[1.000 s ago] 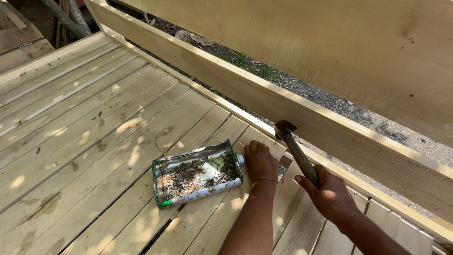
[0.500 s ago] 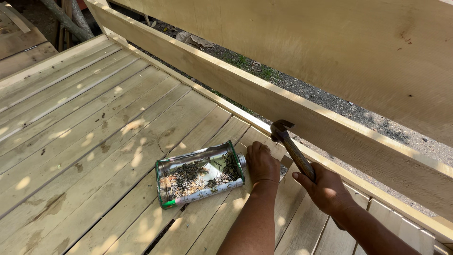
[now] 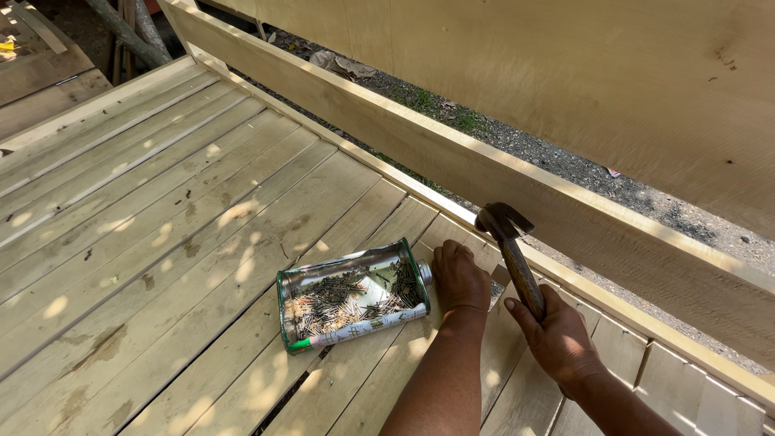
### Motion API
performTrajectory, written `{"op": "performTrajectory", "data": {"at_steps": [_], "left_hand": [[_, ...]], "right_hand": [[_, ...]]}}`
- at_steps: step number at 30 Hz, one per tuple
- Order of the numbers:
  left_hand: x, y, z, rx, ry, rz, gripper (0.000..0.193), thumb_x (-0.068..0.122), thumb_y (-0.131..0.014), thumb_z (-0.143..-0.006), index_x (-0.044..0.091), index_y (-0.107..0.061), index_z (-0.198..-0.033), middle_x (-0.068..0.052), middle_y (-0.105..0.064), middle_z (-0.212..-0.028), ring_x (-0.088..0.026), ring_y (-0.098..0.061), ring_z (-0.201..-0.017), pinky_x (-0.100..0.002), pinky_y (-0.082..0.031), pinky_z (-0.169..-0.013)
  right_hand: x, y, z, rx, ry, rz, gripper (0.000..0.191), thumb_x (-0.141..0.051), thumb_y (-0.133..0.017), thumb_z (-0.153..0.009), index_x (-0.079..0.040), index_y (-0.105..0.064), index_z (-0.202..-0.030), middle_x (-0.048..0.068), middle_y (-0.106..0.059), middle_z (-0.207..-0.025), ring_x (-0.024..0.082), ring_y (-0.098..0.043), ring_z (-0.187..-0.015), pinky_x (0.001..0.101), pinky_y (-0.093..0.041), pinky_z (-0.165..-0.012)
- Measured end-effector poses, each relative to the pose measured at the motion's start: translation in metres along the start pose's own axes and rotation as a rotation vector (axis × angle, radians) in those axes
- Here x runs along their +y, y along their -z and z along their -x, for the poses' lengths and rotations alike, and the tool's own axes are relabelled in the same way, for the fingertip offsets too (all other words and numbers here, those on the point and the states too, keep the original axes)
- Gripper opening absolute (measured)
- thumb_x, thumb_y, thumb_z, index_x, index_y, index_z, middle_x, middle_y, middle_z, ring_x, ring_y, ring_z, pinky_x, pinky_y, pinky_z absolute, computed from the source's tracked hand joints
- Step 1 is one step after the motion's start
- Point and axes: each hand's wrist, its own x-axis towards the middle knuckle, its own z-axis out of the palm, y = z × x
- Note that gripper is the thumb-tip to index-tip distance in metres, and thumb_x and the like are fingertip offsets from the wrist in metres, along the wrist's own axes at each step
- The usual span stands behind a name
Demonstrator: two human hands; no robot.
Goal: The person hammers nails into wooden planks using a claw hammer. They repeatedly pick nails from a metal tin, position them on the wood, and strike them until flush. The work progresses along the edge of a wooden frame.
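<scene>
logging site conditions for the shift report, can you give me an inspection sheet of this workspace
surface: deck of pale wooden planks, narrow gaps between boards, dappled with sun and shade
job's things: hammer with wooden handle, head raised above the boards; cut-open metal can lying on its side, holding many nails
clutter: scrap wood at the far left corner; litter on the gravel strip past the deck edge
grippers: left hand closed, resting on the planks right beside the can; what it pinches cannot be told; right hand gripping the hammer handle
cables: nothing seen
surroundings: long timber rail along the deck edge, large plywood sheet beyond it
</scene>
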Motion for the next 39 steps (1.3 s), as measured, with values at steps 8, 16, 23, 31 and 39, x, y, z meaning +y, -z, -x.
{"op": "performTrajectory", "data": {"at_steps": [8, 16, 23, 31, 39], "left_hand": [[0.003, -0.004, 0.000, 0.000, 0.003, 0.013, 0.012, -0.003, -0.064, -0.079, 0.000, -0.070, -0.089, -0.011, -0.058, -0.109, -0.028, -0.054, -0.109, -0.040, -0.045, -0.102], [0.001, -0.006, 0.000, 0.044, -0.021, 0.024, 0.014, -0.003, -0.065, -0.076, 0.000, -0.070, -0.089, -0.011, -0.059, -0.110, -0.028, -0.055, -0.108, -0.042, -0.045, -0.102], [-0.001, -0.007, -0.001, 0.052, -0.011, 0.055, 0.015, -0.004, -0.065, -0.077, 0.001, -0.070, -0.089, -0.010, -0.059, -0.108, -0.028, -0.055, -0.107, -0.042, -0.045, -0.102], [0.001, -0.007, -0.001, -0.027, 0.001, 0.027, 0.012, -0.003, -0.066, -0.079, -0.001, -0.070, -0.090, -0.010, -0.059, -0.110, -0.026, -0.055, -0.107, -0.039, -0.046, -0.102], [0.003, -0.005, 0.000, 0.025, -0.017, 0.015, 0.011, -0.004, -0.065, -0.078, 0.000, -0.070, -0.088, -0.011, -0.059, -0.109, -0.028, -0.055, -0.108, -0.041, -0.045, -0.102]], "right_hand": [[-0.008, 0.003, -0.003, -0.047, -0.111, -0.038, 0.043, -0.048, -0.063, -0.096, -0.007, -0.062, -0.109, 0.010, -0.052, -0.065, 0.022, -0.050, -0.056, 0.0456, -0.050, -0.059], [0.000, 0.001, -0.009, -0.077, -0.171, 0.179, 0.048, -0.052, -0.062, -0.098, -0.005, -0.064, -0.101, 0.011, -0.056, -0.071, 0.023, -0.054, -0.066, 0.0440, -0.051, -0.070], [0.007, 0.002, 0.000, 0.004, -0.012, 0.137, 0.048, -0.052, -0.065, -0.095, -0.005, -0.063, -0.099, 0.011, -0.054, -0.071, 0.022, -0.054, -0.069, 0.0447, -0.051, -0.072], [-0.006, 0.015, -0.010, -0.067, -0.139, 0.177, 0.046, -0.055, -0.060, -0.098, -0.011, -0.064, -0.107, 0.010, -0.059, -0.072, 0.022, -0.059, -0.071, 0.0452, -0.052, -0.074], [0.003, 0.011, -0.010, -0.119, -0.169, 0.226, 0.052, -0.057, -0.060, -0.097, -0.005, -0.064, -0.104, 0.012, -0.058, -0.075, 0.026, -0.059, -0.072, 0.0469, -0.054, -0.074]]}}
